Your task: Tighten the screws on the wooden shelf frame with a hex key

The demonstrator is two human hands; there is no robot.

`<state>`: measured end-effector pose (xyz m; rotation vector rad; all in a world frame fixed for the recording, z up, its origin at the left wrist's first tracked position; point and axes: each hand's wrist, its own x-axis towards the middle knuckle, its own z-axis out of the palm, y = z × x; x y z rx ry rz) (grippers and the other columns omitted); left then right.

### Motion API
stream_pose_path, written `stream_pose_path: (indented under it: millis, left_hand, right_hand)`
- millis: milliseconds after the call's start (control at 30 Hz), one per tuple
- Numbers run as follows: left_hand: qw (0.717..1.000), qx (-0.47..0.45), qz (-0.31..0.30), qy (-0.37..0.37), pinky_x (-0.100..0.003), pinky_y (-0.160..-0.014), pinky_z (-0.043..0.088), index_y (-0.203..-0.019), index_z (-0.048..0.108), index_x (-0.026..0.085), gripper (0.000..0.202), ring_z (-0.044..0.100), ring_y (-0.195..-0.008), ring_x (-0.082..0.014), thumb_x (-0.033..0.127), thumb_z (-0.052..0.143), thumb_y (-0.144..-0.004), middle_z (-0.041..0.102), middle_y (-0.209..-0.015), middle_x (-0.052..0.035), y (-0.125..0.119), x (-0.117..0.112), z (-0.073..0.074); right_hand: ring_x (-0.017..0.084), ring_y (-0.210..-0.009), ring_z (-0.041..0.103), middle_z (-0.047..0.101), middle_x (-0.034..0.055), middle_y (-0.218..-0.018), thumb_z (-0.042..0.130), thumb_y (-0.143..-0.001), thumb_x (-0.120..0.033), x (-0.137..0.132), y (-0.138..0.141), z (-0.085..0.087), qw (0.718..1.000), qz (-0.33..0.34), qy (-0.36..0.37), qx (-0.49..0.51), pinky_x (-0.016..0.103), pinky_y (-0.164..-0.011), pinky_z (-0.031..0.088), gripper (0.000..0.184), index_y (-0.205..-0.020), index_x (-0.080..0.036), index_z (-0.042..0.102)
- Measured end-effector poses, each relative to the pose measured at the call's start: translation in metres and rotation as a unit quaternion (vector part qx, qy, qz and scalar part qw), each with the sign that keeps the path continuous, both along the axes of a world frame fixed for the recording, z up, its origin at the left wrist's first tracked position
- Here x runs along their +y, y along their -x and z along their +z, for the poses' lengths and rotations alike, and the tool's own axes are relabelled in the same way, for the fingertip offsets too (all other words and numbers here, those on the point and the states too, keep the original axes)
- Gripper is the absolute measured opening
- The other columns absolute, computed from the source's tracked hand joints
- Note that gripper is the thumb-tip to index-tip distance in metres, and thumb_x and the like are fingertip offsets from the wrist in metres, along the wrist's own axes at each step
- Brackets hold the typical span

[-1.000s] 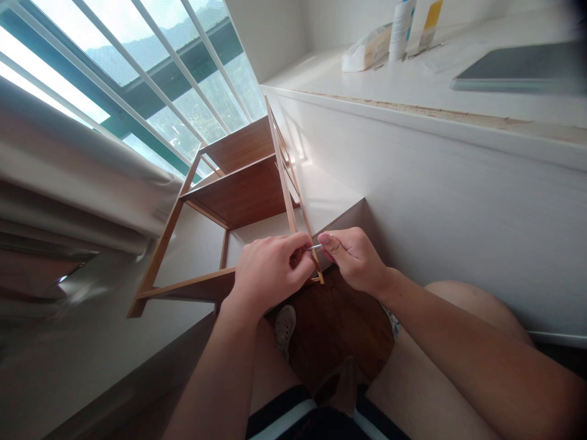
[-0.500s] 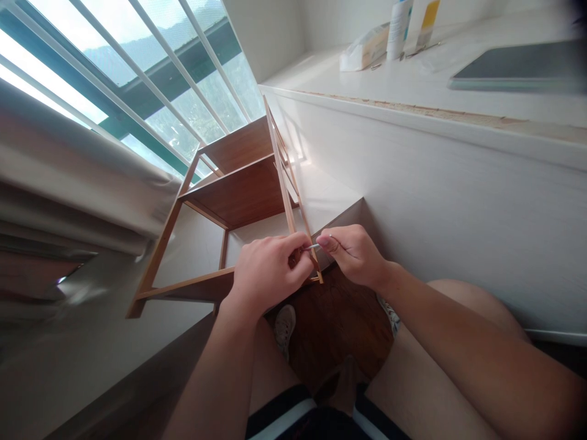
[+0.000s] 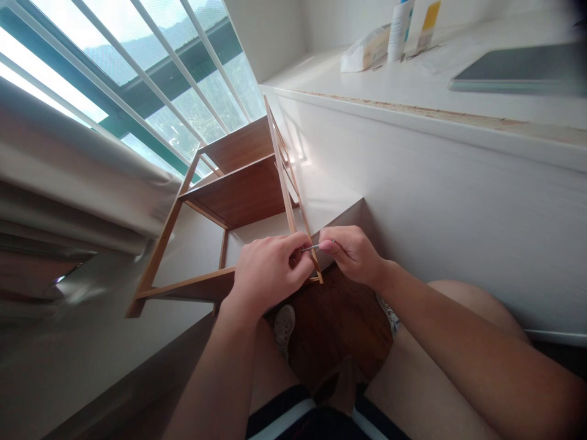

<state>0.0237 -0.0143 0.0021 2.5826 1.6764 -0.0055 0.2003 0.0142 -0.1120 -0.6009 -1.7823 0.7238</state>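
A brown wooden shelf rack point(image 3: 233, 194) stands tilted in view, with flat boards between its slim posts. My left hand point(image 3: 270, 266) is closed around its near lower corner, where the board meets the right-hand post. The fingertips curl under and are partly hidden. My right hand point(image 3: 351, 253), just to the right, pinches a thin metal hex key point(image 3: 312, 247) between thumb and curled fingers. The key's shaft points left into the gap by my left thumb and forefinger. Its tip, and whatever it touches, is hidden there.
A white counter point(image 3: 321, 76) runs along the right, carrying a plastic-wrapped pack point(image 3: 365, 50), a white bottle point(image 3: 400, 30) and a dark flat panel point(image 3: 518, 68). A barred window point(image 3: 151, 67) and curtain point(image 3: 77, 177) are on the left. My shoes rest on the wooden floor point(image 3: 339, 318).
My right hand has turned slightly, rotating the hex key; its end near the thumb sits a little lower. My left hand and the shelf rack stay in place.
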Motion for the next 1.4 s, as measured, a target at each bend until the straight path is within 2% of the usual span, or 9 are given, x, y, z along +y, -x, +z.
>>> stream_pose_path:
  millis: [367,600,767,1000,1100,1267,1400]
  left_hand:
    - [1.000,0.001,0.002,0.000,-0.032,-0.058,0.023,-0.088,0.063,0.030,0.021,0.062,-0.071,-0.0193,0.039,0.045,-0.093,0.070,-0.076,0.0022,0.000,-0.001,0.001]
    - [1.000,0.005,0.002,0.000,-0.032,-0.058,0.022,-0.088,0.063,0.030,0.019,0.063,-0.071,-0.0188,0.037,0.046,-0.092,0.069,-0.076,0.0026,-0.001,-0.001,0.001]
    - [1.000,0.007,0.000,-0.002,-0.032,-0.058,0.022,-0.086,0.062,0.030,0.019,0.062,-0.070,-0.0185,0.037,0.046,-0.092,0.069,-0.075,0.0027,0.000,-0.001,0.000]
    - [1.000,0.002,-0.005,-0.002,-0.032,-0.058,0.022,-0.088,0.062,0.031,0.018,0.063,-0.072,-0.0189,0.037,0.046,-0.092,0.069,-0.076,0.0037,0.000,-0.001,0.000]
    - [1.000,0.003,-0.004,-0.002,-0.032,-0.058,0.022,-0.085,0.061,0.030,0.018,0.062,-0.070,-0.0187,0.037,0.046,-0.091,0.067,-0.073,0.0030,0.000,-0.001,0.000]
    - [1.000,-0.001,-0.001,-0.006,-0.032,-0.058,0.022,-0.086,0.061,0.030,0.017,0.062,-0.070,-0.0184,0.036,0.046,-0.091,0.068,-0.074,0.0039,0.001,-0.001,0.000]
    - [1.000,-0.003,-0.003,-0.005,-0.033,-0.058,0.022,-0.091,0.063,0.032,0.018,0.063,-0.071,-0.0187,0.037,0.046,-0.091,0.069,-0.076,0.0043,0.002,0.000,-0.001]
  right_hand:
    - [0.014,-0.066,0.047,0.055,0.0017,-0.072,0.048,-0.102,-0.036,0.004,0.000,0.002,0.998,-0.016,-0.058,-0.022,0.028,-0.066,0.036,0.031,-0.078,-0.019,0.057]
    - [0.014,-0.064,0.047,0.056,0.0016,-0.070,0.046,-0.103,-0.036,0.002,0.000,0.003,0.999,-0.002,-0.042,-0.011,0.028,-0.066,0.036,0.033,-0.076,-0.019,0.055]
    - [0.014,-0.064,0.046,0.055,0.0013,-0.069,0.046,-0.103,-0.037,0.001,-0.001,0.004,0.999,-0.002,-0.027,-0.023,0.028,-0.066,0.035,0.035,-0.074,-0.019,0.055]
    - [0.013,-0.059,0.040,0.048,0.0000,-0.063,0.042,-0.104,-0.032,-0.002,0.001,0.004,0.997,-0.035,-0.064,-0.037,0.030,-0.063,0.030,0.038,-0.069,-0.020,0.049]
    - [0.012,-0.058,0.038,0.046,-0.0005,-0.063,0.042,-0.104,-0.033,-0.005,0.002,0.006,0.997,-0.044,-0.038,-0.046,0.030,-0.061,0.029,0.039,-0.067,-0.020,0.046]
    - [0.010,-0.055,0.036,0.039,-0.0032,-0.059,0.041,-0.104,-0.043,-0.007,0.003,0.009,0.997,-0.012,0.079,-0.014,0.028,-0.057,0.029,0.047,-0.063,-0.019,0.042]
    - [0.009,-0.054,0.031,0.034,-0.0038,-0.058,0.041,-0.104,-0.045,-0.012,0.006,0.013,0.994,-0.023,0.110,-0.004,0.028,-0.055,0.026,0.051,-0.060,-0.019,0.038]
